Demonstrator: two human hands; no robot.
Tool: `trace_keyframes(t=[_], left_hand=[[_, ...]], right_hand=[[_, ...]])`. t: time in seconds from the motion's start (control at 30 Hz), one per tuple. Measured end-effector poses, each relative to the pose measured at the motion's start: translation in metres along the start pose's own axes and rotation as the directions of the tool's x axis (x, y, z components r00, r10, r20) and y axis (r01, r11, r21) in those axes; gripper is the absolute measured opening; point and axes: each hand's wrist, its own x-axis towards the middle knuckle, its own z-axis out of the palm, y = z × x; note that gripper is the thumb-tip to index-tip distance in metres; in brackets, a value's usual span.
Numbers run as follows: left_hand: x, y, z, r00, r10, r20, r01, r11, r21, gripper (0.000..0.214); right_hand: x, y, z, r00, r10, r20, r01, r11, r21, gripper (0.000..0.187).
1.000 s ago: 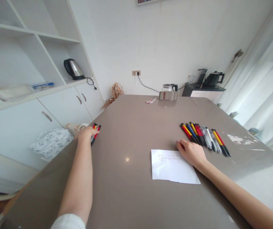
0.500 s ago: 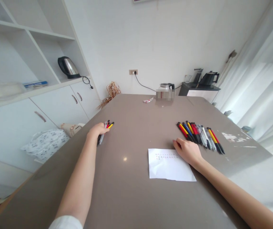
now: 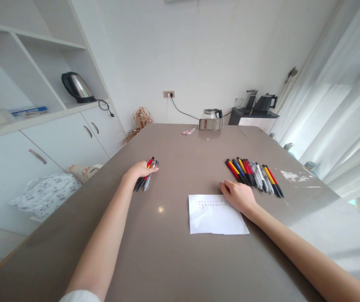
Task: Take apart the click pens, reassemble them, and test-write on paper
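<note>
My left hand (image 3: pixel 140 170) is closed around a small bunch of pens (image 3: pixel 147 181) at the left of the table; red, yellow, black and clear barrels stick out past the fingers. Curled into a loose fist, my right hand (image 3: pixel 239 194) rests at the upper right corner of a white sheet of paper (image 3: pixel 217 222) with a few lines of small writing. No object shows in that fist, though the inner side of its fingers is hidden. Just beyond it several pens (image 3: pixel 255 174) lie side by side in a row, in red, yellow, blue, white, clear and black.
At the far end of the brown table (image 3: pixel 161 260) stand a glass pot (image 3: pixel 211 112) and a phone-like panel (image 3: pixel 211 124), near a crumpled wrapper (image 3: pixel 188 131). Shelves with a steel kettle (image 3: pixel 78 87) line the left. A dark kettle (image 3: pixel 265 102) stands on a cabinet behind.
My left hand has moved a little to the right across the table with the bunch of pens, which has turned slightly. My right hand stays by the paper. The view has shifted slightly.
</note>
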Motion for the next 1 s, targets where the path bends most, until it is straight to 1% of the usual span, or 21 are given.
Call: trace_keyframes(t=[0.07,0.1,0.2,0.3,0.37,0.47,0.5,0.6,0.67,0.77,1.0], left_hand=[[0.002,-0.005,-0.005,0.997,-0.049,0.066,0.044,0.997,0.069,0.062],[0.002,-0.007,-0.007,0.993,-0.082,0.082,0.074,0.992,0.100,0.067],[0.005,-0.015,-0.012,0.987,-0.135,0.090,0.125,0.987,0.102,0.077],[0.006,-0.021,-0.015,0.986,-0.130,0.107,0.120,0.988,0.099,0.079],[0.006,-0.020,-0.017,0.991,-0.093,0.097,0.080,0.988,0.132,0.075],[0.004,-0.014,-0.019,0.998,-0.020,0.064,0.006,0.976,0.216,0.061],[0.003,-0.010,-0.019,0.998,-0.016,0.068,-0.001,0.969,0.248,0.057],[-0.002,0.001,-0.020,0.989,-0.077,0.127,0.030,0.940,0.340,0.050],[-0.006,0.009,-0.020,0.982,-0.114,0.153,0.048,0.924,0.379,0.048],[-0.012,0.019,-0.020,0.982,-0.121,0.142,0.055,0.916,0.398,0.048],[-0.025,0.035,-0.026,0.989,-0.078,0.129,0.020,0.917,0.399,0.040]], right_hand=[[0.000,0.001,0.001,1.000,-0.002,-0.002,0.002,1.000,0.002,0.031],[0.000,0.001,0.001,1.000,-0.002,-0.003,0.002,1.000,0.002,0.031],[0.000,0.002,0.002,1.000,-0.002,-0.009,0.002,1.000,0.004,0.032],[0.000,0.002,0.003,1.000,-0.006,-0.012,0.006,1.000,0.009,0.032],[0.000,0.002,0.003,1.000,-0.005,-0.007,0.005,1.000,0.011,0.031],[0.000,0.002,0.003,1.000,-0.009,-0.013,0.010,1.000,0.006,0.031],[0.000,0.002,0.003,1.000,-0.012,-0.016,0.012,1.000,0.003,0.031],[0.000,0.003,0.005,1.000,-0.017,-0.023,0.017,1.000,0.000,0.032],[0.000,0.003,0.005,0.999,-0.022,-0.028,0.022,1.000,0.004,0.031],[0.000,0.004,0.006,0.999,-0.020,-0.036,0.021,1.000,0.010,0.032],[0.000,0.004,0.007,0.998,-0.012,-0.056,0.014,0.999,0.035,0.032]])
